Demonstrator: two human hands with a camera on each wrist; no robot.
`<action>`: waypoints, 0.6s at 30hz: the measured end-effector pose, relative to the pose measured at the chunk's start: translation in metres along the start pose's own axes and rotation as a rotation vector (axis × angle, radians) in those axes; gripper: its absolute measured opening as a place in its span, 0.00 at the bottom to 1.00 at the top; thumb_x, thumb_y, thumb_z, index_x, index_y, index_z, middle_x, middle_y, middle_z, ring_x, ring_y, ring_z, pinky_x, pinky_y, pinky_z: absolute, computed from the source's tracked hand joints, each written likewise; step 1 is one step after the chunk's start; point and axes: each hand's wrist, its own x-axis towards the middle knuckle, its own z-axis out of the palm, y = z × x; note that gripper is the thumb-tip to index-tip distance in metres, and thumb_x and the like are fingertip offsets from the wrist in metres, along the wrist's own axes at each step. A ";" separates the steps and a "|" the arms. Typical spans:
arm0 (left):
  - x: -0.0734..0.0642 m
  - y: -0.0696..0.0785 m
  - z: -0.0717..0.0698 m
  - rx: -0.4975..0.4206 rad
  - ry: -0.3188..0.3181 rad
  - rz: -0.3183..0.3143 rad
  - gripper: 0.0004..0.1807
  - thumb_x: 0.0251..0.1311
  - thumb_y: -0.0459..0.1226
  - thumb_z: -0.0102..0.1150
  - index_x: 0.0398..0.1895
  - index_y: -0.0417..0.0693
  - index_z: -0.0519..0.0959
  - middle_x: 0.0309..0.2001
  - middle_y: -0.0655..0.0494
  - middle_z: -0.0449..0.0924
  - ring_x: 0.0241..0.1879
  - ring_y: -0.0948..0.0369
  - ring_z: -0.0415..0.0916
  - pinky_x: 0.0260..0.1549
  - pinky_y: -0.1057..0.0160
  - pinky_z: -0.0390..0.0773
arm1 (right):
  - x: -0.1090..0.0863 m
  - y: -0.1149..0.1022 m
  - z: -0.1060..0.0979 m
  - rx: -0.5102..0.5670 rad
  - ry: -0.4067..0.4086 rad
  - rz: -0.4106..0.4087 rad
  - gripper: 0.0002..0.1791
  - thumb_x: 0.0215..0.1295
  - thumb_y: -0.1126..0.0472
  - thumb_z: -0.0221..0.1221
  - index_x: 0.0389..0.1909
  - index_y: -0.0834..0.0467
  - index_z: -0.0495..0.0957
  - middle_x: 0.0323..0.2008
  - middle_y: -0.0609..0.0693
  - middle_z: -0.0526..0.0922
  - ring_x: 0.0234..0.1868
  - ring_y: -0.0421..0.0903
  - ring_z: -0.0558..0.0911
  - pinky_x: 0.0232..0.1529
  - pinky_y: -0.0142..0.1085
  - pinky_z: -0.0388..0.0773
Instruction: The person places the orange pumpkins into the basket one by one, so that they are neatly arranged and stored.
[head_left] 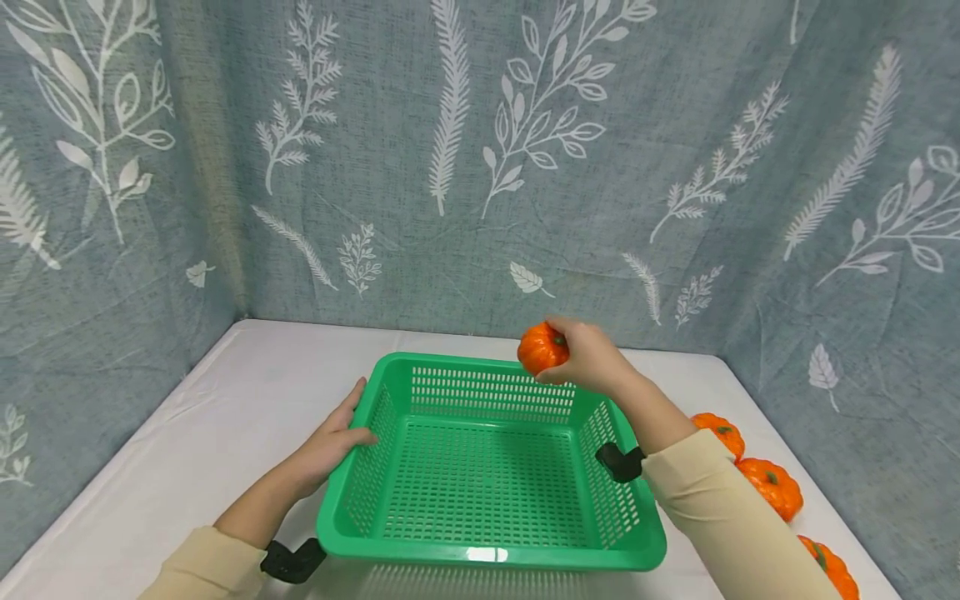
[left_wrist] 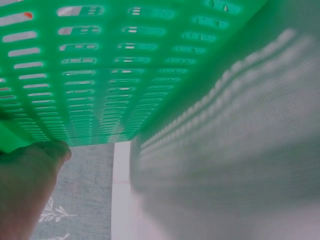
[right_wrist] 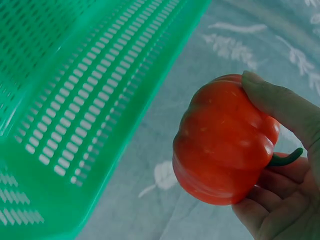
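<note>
My right hand (head_left: 592, 357) grips a small orange pumpkin (head_left: 543, 348) above the far rim of a green plastic basket (head_left: 487, 547). In the right wrist view the pumpkin (right_wrist: 225, 142) has a ribbed, shiny skin and a green stem, with thumb on one side and fingers on the other. My left hand (head_left: 330, 446) holds the basket's left rim, its thumb over the inner side and its fingers along the outside. The left wrist view shows that hand (left_wrist: 30, 175) against the slotted basket wall (left_wrist: 80, 105). Nothing lies inside the basket.
Three more orange pumpkins stand along the table's right side: a far one (head_left: 720, 433), a middle one (head_left: 772, 487) and a near one (head_left: 831, 568). A white cloth (head_left: 247, 392) covers the table. Grey-green curtains (head_left: 390, 275) with white leaf prints hang behind and at both sides.
</note>
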 end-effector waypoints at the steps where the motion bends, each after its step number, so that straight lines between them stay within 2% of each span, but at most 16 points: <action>1: 0.000 0.000 0.000 -0.005 -0.001 0.004 0.49 0.52 0.27 0.42 0.68 0.40 0.21 0.70 0.35 0.24 0.67 0.35 0.39 0.54 0.52 0.71 | 0.002 -0.005 0.002 0.002 -0.003 -0.019 0.40 0.44 0.60 0.69 0.61 0.63 0.65 0.50 0.58 0.77 0.47 0.53 0.77 0.45 0.42 0.79; 6: 0.001 -0.003 -0.001 -0.015 -0.002 0.018 0.49 0.51 0.26 0.42 0.68 0.40 0.21 0.70 0.34 0.25 0.66 0.34 0.41 0.52 0.52 0.72 | 0.009 -0.022 0.011 -0.001 -0.018 -0.072 0.37 0.43 0.61 0.70 0.57 0.64 0.68 0.47 0.56 0.79 0.44 0.51 0.78 0.43 0.38 0.79; 9: 0.000 -0.003 -0.002 -0.006 0.003 0.014 0.49 0.52 0.27 0.42 0.68 0.40 0.21 0.70 0.34 0.25 0.67 0.35 0.40 0.54 0.51 0.70 | 0.014 -0.031 0.019 0.007 -0.035 -0.094 0.36 0.43 0.62 0.70 0.56 0.64 0.69 0.46 0.56 0.78 0.44 0.50 0.77 0.42 0.37 0.79; 14: -0.001 -0.004 -0.001 -0.005 0.003 -0.012 0.49 0.52 0.27 0.42 0.69 0.42 0.22 0.71 0.37 0.24 0.68 0.36 0.38 0.56 0.50 0.68 | 0.022 -0.047 0.035 0.020 -0.082 -0.105 0.34 0.43 0.62 0.70 0.55 0.61 0.70 0.46 0.53 0.78 0.43 0.48 0.77 0.41 0.35 0.79; 18: -0.002 -0.004 -0.001 -0.001 0.007 -0.024 0.49 0.53 0.28 0.43 0.69 0.42 0.22 0.71 0.38 0.24 0.68 0.37 0.37 0.57 0.50 0.67 | 0.028 -0.060 0.049 0.011 -0.101 -0.109 0.37 0.43 0.62 0.70 0.57 0.62 0.69 0.48 0.54 0.78 0.46 0.49 0.77 0.44 0.36 0.78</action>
